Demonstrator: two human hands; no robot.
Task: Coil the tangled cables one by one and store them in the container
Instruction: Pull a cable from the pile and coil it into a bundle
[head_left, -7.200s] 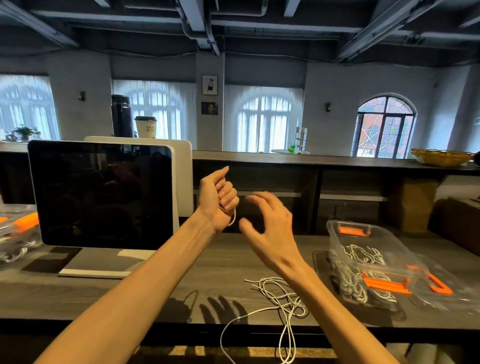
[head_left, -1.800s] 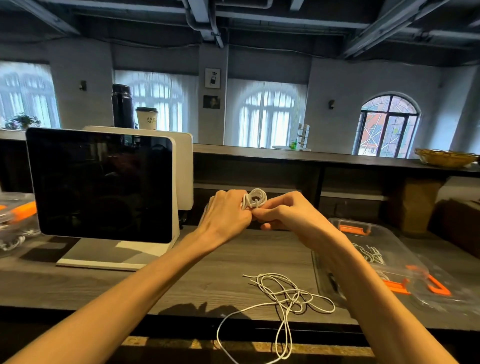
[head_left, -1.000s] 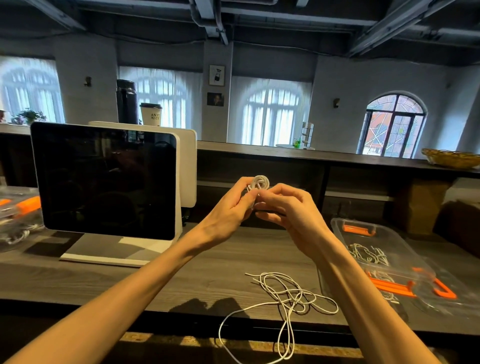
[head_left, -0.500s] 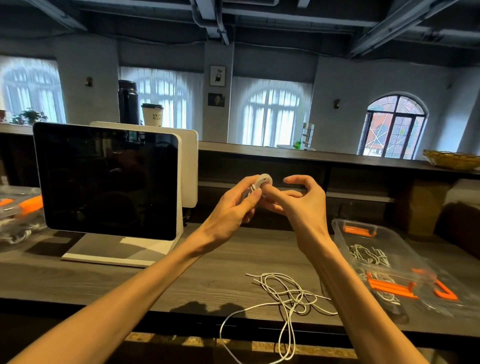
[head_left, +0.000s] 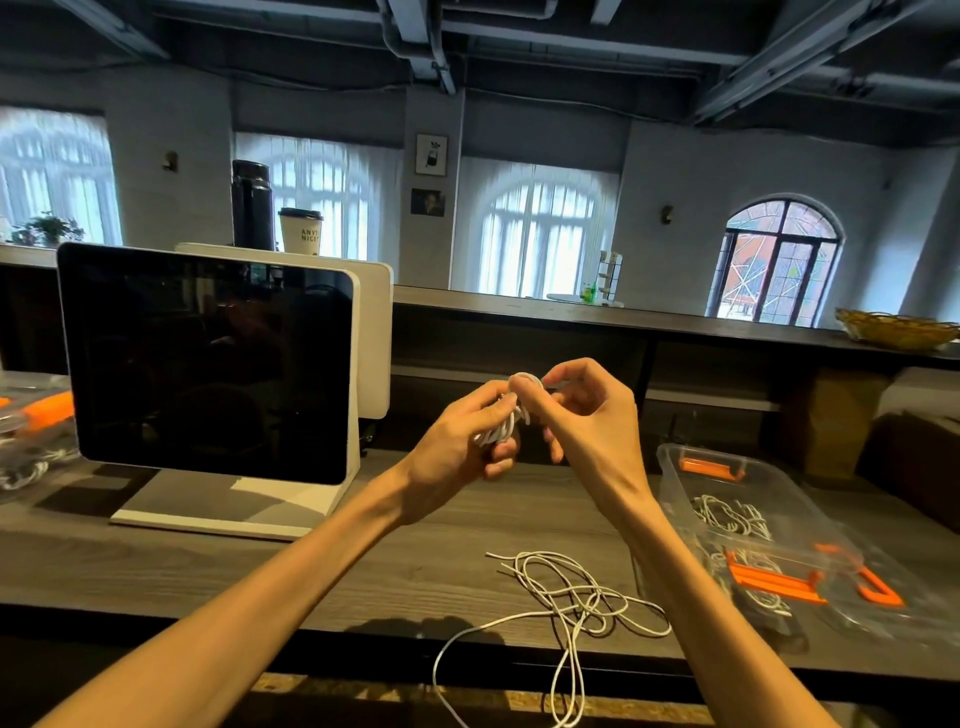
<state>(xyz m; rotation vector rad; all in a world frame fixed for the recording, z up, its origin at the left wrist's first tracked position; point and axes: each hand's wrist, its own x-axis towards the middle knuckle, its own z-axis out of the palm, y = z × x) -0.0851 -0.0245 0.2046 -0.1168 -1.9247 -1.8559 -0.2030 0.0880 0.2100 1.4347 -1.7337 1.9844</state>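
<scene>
So the biggest thing here is the dark wooden desk (head_left: 218, 566), running the whole width, with a raised shelf (head_left: 649, 318) behind it. On the left of the desk sits a white-framed monitor (head_left: 208, 358) on a flat stand, screen dark, with a second white panel right behind it. Up on the shelf behind that there's a tall black flask (head_left: 253, 205) and a paper cup (head_left: 301, 231) next to each other, and a woven basket (head_left: 896, 330) way off at the right end.

On the right side of the desk is the clear plastic container (head_left: 727, 486) with orange clips, some white cables already lying inside it, and its clear lid (head_left: 883, 597) sits just beside it on the near right. Another clear bin (head_left: 31, 415) peeks in at the far left edge.

Near the front edge, between the two forearms, is a loose tangled cable (head_left: 566, 597), white, with part of it drooping over the desk edge. Neither hand touches it.

The hands are raised together above the desk, basically touching. The left hand (head_left: 457, 444) is clamped around a small coiled cable (head_left: 506, 423), fingers curled round the bundle. The right hand (head_left: 587, 415) pinches the top loop of that same coil with thumb and forefinger, other fingers loosely curled.
</scene>
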